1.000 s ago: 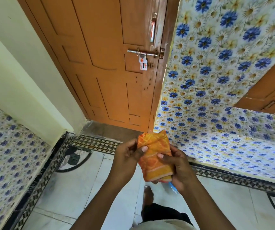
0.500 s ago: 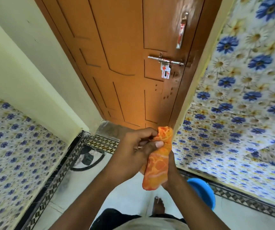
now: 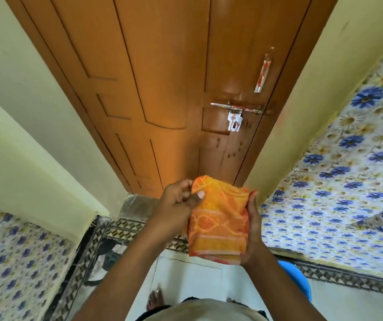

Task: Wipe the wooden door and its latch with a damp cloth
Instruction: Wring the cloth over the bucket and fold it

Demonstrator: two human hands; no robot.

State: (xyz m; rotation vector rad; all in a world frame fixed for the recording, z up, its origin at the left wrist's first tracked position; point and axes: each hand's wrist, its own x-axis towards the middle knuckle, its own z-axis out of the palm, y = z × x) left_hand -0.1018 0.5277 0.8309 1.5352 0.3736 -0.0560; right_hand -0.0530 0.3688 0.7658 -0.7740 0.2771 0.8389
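A brown panelled wooden door (image 3: 153,89) stands shut straight ahead. Its metal sliding latch (image 3: 238,108) sits on the right side, with a white and red tag hanging under it, and a wrapped pull handle (image 3: 263,74) is fixed above. Well below the latch, in front of the door's lower part, both hands hold a folded orange patterned cloth (image 3: 219,218). My left hand (image 3: 176,209) pinches its upper left corner. My right hand (image 3: 254,228) cups its right edge and underside.
Pale yellow walls (image 3: 24,126) flank the doorway. Blue flower tiles (image 3: 338,186) cover the lower walls on both sides. A blue plastic tub (image 3: 295,279) stands on the white floor at my right, and my bare foot (image 3: 154,300) shows below.
The view has closed in on the door and tilted up. The cloth, bunched upright half a second ago, is now spread flatter between my two hands.
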